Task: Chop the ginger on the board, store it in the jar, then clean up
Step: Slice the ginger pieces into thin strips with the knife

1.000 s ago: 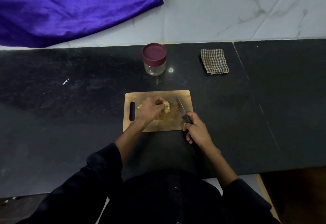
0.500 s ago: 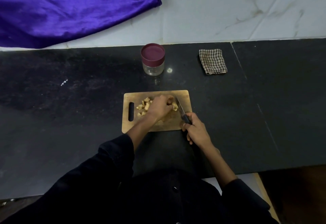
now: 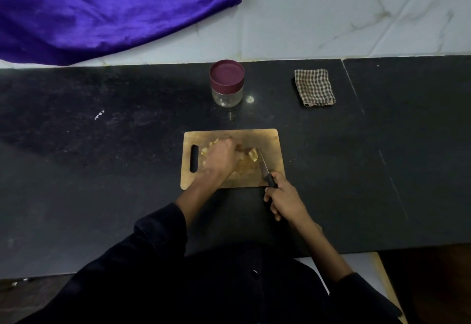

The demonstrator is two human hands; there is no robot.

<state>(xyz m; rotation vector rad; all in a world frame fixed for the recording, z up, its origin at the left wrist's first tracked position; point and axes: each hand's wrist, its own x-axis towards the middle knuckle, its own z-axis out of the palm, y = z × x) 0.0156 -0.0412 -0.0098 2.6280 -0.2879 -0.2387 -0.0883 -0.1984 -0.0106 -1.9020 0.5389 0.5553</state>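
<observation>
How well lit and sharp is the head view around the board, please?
Head view: dim overall; a small glare spot on the counter beside the jar; the left hand is slightly motion-blurred over the ginger; the knife in the right hand reads clearly.

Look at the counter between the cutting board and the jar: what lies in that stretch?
In the head view, nothing lies between the cutting board and the jar: only bare black counter, with a faint reflection of the jar on it.
</observation>
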